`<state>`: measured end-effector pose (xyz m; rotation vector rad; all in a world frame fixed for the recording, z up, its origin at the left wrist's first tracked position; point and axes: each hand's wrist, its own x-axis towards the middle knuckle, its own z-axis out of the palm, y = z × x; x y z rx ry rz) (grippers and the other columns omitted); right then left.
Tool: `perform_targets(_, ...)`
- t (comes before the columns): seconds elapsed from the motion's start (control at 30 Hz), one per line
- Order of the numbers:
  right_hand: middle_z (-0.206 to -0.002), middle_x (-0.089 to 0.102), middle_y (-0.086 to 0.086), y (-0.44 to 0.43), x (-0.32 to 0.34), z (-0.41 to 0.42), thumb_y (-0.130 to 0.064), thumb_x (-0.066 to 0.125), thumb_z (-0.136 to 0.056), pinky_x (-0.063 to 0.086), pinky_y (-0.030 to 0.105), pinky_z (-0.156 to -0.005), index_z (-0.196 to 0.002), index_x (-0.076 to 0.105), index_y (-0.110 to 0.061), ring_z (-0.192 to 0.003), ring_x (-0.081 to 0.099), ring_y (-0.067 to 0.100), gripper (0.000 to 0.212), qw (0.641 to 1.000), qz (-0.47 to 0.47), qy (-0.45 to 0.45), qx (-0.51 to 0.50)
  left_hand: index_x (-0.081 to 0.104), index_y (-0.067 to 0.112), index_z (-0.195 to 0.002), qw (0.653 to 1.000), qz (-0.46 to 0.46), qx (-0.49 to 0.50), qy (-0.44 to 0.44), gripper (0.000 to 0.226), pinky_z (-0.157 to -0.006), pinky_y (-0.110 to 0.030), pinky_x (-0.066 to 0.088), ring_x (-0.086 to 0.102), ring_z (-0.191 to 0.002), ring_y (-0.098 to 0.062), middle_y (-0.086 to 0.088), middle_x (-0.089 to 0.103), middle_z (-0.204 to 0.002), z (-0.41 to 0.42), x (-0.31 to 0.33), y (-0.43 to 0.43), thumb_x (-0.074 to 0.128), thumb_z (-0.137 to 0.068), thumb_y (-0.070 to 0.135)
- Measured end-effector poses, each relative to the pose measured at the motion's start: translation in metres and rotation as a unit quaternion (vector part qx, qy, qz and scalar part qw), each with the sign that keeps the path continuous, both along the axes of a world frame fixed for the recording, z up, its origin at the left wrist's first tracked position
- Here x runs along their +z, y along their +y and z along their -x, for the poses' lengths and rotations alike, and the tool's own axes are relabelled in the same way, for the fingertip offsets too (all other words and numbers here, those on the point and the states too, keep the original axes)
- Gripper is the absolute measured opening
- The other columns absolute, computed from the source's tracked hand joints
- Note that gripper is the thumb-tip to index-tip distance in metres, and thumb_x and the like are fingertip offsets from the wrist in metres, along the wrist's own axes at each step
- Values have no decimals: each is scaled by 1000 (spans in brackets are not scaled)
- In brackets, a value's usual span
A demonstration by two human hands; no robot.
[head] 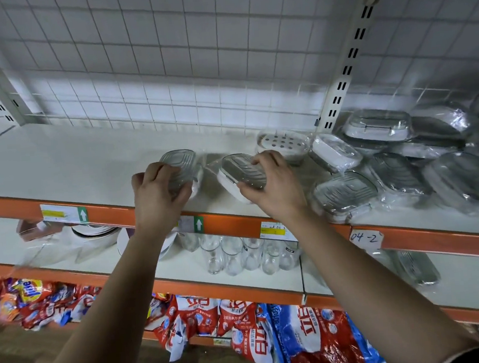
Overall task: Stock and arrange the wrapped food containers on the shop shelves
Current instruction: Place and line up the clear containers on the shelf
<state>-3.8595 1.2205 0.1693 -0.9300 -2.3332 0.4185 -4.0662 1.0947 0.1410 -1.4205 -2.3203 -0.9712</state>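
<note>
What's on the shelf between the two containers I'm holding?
Head view: only bare shelf and a bit of loose clear wrap lie between the left container and the right container.

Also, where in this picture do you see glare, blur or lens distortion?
Head view: wide lens bows the orange shelf edge and slotted upright; a bright band lies across the wire grid; wrap on the piled containers glares; detergent bags at lower left are blurred; left hand and right hand look sharp.
</note>
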Motion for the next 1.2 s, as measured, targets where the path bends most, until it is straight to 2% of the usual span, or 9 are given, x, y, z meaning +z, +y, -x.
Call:
perform_targets(0.33, -116, 62, 4, -49, -5, -108, -32, 73, -82, 50, 44, -90, -111, 68, -8, -109, 60, 23, 38, 986, -20, 163, 2, 66, 4, -101, 995, -83, -22, 43, 44, -90, -38, 33, 52, -104, -38, -12, 60, -115, -97, -4, -45, 59, -86, 45)
perform_targets(0.6, -115, 64, 5, -67, -14, -239, -34, 73, -83, 52, 33, -92, -112, 69, -8, -108, 61, 18, 39, 976, -27, 217, 0, 65, 4, -101, 990, -115, -56, 51, 39, -91, -40, 33, 50, -107, -28, -12, 61, -112, -230, -19, -63, 62, -87, 40)
perform_targets(0.7, -116, 64, 7, -76, -18, -302, -35, 73, -84, 46, 9, -87, -114, 69, -8, -106, 60, 9, 40, 978, -14, 208, 5, 65, 4, -100, 992, -113, -51, 28, 38, -92, -39, 33, 48, -108, -26, -12, 60, -112, -290, -30, -75, 61, -87, 40)
perform_targets(0.83, -118, 63, 5, -85, -49, -374, -38, 71, -83, 44, 18, -95, -111, 70, -8, -113, 56, 8, 41, 980, -21, 195, -20, 68, 6, -106, 992, -102, -72, -11, 37, -97, -31, 32, 52, -110, -25, -9, 61, -115, -358, -56, -86, 61, -88, 37)
perform_targets(0.9, -121, 61, 7, -87, -71, -403, -37, 71, -83, 43, 10, -93, -110, 69, -6, -116, 52, -1, 41, 980, 10, 196, -31, 70, 6, -108, 992, -84, -79, -52, 37, -99, -24, 33, 53, -112, -26, -7, 61, -117, -387, -72, -86, 61, -87, 35)
perform_targets(0.97, -123, 59, 8, -83, -93, -427, -36, 72, -84, 41, 3, -88, -112, 68, -7, -115, 50, -8, 41, 983, 37, 173, -42, 70, 6, -109, 990, -64, -86, -88, 39, -98, -29, 39, 55, -112, -28, -7, 63, -118, -409, -90, -82, 61, -87, 36)
perform_targets(1.03, -124, 59, 5, -72, -118, -445, -36, 72, -85, 46, 10, -91, -113, 67, -9, -113, 54, 1, 40, 988, 55, 135, -57, 71, 5, -110, 988, -47, -101, -105, 39, -97, -39, 45, 57, -112, -30, -8, 63, -119, -426, -109, -71, 62, -86, 34)
perform_targets(1.13, -123, 60, 6, -49, -150, -458, -38, 70, -86, 42, 7, -93, -113, 67, -9, -109, 57, 9, 40, 991, 71, 87, -78, 71, 4, -109, 987, -22, -99, -126, 39, -96, -44, 47, 57, -112, -31, -8, 64, -119, -441, -135, -48, 64, -85, 34)
perform_targets(1.2, -121, 62, 7, -30, -172, -457, -36, 72, -86, 48, 24, -97, -112, 68, -8, -110, 60, 20, 39, 990, 86, 61, -89, 72, 4, -109, 986, -9, -88, -140, 43, -97, -39, 46, 58, -112, -30, -8, 65, -118, -446, -152, -31, 63, -84, 39)
